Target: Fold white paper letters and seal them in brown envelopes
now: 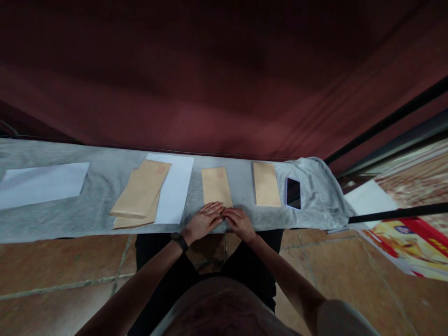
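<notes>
Around the middle envelope (214, 183), envelope pile (140, 190), white paper (177, 186), phone (293, 193).

Envelope (215, 186) partly hidden under left fingers (212, 207); print (220, 173) illegible.

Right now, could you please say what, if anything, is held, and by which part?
The left grip rests on the near end of the middle envelope, the right grip at its corner; whether either pinches it is unclear.
</notes>
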The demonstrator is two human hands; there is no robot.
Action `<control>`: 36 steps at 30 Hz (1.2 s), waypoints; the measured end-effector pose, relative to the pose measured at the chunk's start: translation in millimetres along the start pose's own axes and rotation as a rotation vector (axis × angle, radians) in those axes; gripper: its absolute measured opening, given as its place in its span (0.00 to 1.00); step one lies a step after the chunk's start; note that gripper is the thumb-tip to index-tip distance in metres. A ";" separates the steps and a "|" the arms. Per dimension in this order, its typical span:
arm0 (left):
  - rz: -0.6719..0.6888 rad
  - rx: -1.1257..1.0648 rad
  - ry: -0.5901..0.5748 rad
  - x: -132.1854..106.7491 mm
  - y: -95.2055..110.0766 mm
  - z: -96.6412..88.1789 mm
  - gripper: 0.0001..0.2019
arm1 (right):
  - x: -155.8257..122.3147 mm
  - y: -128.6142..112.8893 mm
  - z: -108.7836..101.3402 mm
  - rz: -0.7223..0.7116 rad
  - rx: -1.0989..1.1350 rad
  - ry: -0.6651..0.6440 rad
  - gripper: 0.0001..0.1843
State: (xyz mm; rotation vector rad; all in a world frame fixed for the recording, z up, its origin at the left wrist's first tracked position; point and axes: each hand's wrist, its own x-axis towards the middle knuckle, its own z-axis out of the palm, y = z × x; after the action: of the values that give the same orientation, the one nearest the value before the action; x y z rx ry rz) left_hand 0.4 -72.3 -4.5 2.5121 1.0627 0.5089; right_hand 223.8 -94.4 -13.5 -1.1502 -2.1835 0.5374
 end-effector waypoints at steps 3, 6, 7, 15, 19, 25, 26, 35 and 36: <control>-0.067 -0.008 0.119 -8.4 4.3 2.9 0.20 | 9.8 -0.6 1.0 0.080 -0.070 0.032 0.11; -0.170 -0.005 0.195 -7.5 9.9 6.9 0.20 | 18.2 -6.2 1.5 0.161 -0.165 0.064 0.13; -0.216 -0.001 0.217 -6.6 12.1 8.4 0.20 | 19.3 -10.0 2.6 0.168 -0.189 0.060 0.14; -0.474 0.039 0.402 -7.2 30.3 19.2 0.27 | -2.5 -44.5 33.0 0.095 -0.289 0.001 0.31; -0.549 0.015 0.447 -3.4 34.4 15.9 0.29 | -5.6 -44.3 40.5 0.174 -0.363 0.076 0.34; -0.710 -0.324 0.512 10.9 17.0 9.1 0.39 | 7.6 -50.0 50.2 0.296 -0.434 0.070 0.35; -0.724 -0.438 0.526 13.9 14.4 8.7 0.41 | 9.9 -51.4 51.2 0.314 -0.439 0.064 0.35; -0.627 -0.790 0.532 49.9 48.2 -17.0 0.32 | 36.0 -43.0 22.3 0.424 -0.101 0.233 0.28; -0.607 -0.800 0.556 51.8 49.9 -18.1 0.29 | 39.4 -42.3 18.1 0.416 0.035 0.298 0.26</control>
State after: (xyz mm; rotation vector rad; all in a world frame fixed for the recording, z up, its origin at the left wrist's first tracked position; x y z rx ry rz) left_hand 56.0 -63.2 43.8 1.2979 1.3681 1.1800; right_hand 169.2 -85.5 11.2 -1.5672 -1.6837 0.5336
